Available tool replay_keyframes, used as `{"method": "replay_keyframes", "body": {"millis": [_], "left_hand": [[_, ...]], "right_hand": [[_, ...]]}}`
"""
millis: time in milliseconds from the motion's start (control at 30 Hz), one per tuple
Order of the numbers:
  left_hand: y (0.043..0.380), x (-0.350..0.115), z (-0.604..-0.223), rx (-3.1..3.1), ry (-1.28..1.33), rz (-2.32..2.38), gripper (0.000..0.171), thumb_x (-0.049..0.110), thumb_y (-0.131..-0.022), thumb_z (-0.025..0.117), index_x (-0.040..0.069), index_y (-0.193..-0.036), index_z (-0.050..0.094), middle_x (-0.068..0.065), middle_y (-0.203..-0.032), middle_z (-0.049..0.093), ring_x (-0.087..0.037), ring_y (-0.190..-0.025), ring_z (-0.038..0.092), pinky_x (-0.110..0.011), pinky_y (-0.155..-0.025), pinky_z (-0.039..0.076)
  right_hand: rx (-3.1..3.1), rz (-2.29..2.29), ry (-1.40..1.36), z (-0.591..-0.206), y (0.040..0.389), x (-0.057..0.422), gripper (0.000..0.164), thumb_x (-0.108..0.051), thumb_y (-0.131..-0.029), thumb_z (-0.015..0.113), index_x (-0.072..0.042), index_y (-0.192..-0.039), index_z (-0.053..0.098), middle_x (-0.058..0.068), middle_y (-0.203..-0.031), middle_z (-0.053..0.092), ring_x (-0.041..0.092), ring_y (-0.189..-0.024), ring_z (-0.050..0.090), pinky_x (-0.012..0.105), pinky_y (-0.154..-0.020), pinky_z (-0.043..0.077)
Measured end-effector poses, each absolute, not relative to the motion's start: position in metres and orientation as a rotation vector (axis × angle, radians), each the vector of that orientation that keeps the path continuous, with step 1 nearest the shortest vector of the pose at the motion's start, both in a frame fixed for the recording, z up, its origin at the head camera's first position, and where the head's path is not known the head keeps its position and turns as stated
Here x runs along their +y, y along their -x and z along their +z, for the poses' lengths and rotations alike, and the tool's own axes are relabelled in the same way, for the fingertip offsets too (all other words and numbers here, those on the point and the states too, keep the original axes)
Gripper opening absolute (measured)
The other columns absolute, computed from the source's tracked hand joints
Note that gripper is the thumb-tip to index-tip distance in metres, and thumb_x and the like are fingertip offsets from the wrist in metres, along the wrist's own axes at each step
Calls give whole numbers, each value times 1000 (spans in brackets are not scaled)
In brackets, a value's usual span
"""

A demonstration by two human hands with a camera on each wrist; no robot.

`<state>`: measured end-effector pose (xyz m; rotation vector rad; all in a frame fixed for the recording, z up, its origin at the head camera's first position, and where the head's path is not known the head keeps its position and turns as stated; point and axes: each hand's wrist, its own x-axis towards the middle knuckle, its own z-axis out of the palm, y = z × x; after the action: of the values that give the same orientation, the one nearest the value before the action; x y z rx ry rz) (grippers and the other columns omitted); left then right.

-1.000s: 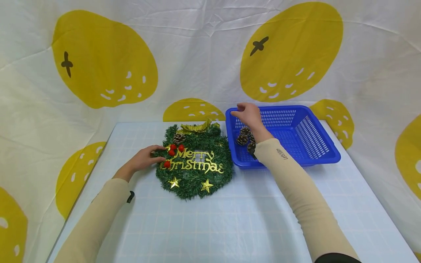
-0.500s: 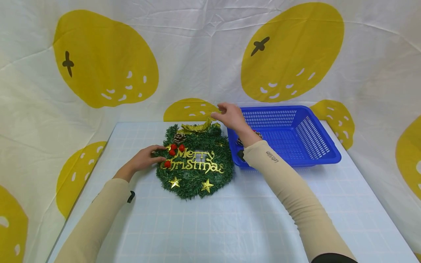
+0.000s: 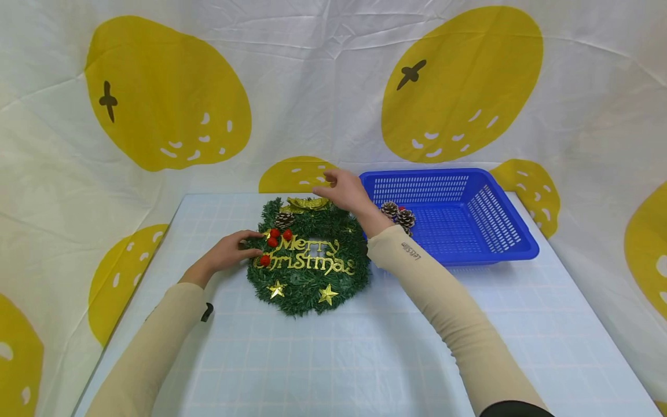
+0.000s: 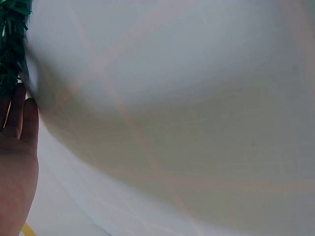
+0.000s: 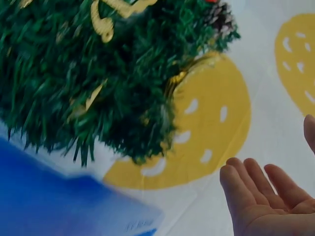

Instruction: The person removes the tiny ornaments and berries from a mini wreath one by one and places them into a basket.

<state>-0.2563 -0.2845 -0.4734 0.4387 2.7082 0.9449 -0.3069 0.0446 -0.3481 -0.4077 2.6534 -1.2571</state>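
Behind everything hangs a white cloth [image 3: 323,104] printed with large yellow fruits. In front of it is the counter [image 3: 312,359], with a pale blue checked surface. On its right part stands a blue basket [image 3: 479,258]. The green wreath [image 3: 299,289] lies just beside the basket, to its left. Golden letters [image 3: 308,263], reading "Merry Christmas", cross its middle. The left hand [image 3: 229,251] touches the left edge of the wreath, its grip apart. The right hand [image 3: 345,189] is above the far right edge, its grip also apart. Near it is a golden ribbon [image 3: 307,204]. Several pine cones [image 3: 405,218] lie in the basket. Two golden stars [image 3: 327,294] and some red balls [image 3: 265,260] decorate the wreath.
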Motion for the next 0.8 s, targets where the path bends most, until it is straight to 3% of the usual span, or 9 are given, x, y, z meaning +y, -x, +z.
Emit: {"method": "replay_keyframes", "body": {"millis": [467,800], "left_hand": [[254,-286,-471,2713,-429,949,56,38,-93,67,11,-140,53,-19,-147,44,-43,-130,44,-58,-105,37],[255,-284,-473,2718,-432,964,56,39,-93,68,12,-140,54,-18,-146,45,-41,-129,45,-57,-104,38]], "right_hand": [[2610,-1371,410,-394,293,4,58,-37,-96,64,-12,-145,48,7,-143,52,24,-130,48,43,-103,44],[2662,-1343,459,-419,287,-16,58,-34,-97,64,-9,-146,46,8,-143,51,25,-128,50,36,-100,45]]}}
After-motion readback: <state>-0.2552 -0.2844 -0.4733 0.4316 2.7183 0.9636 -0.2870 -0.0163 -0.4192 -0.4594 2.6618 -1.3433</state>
